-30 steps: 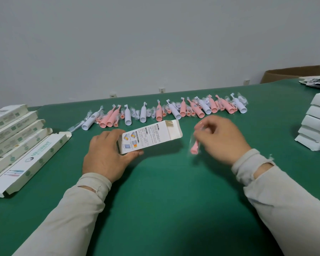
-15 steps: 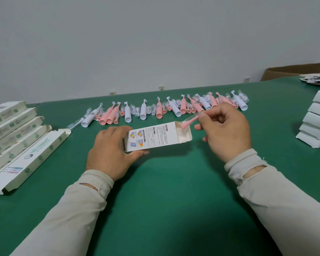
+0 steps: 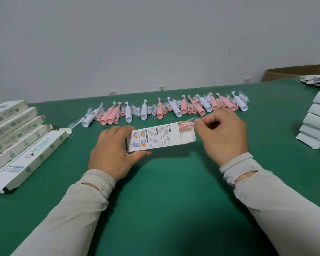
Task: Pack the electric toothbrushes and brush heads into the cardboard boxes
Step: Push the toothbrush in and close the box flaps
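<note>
My L hand (image 3: 112,154) wrapped round cardboard box (image 3: 155,138) over green table (image 3: 174,200), R hand (image 3: 223,134) pinching pink brush head (image 3: 187,124) w/ fingertips, its end inside box's open mouth

Left hand (image 3: 112,152) gripping white box (image 3: 156,138), right hand (image 3: 222,135) pinching wrapped pink brush head (image 3: 187,124) at its open end

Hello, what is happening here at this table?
A person is packing toothbrush parts. The left hand holds a small white box with its end open. The right hand pinches a pink brush head and slides it into that opening. More toothbrushes lie in a row behind.
</note>
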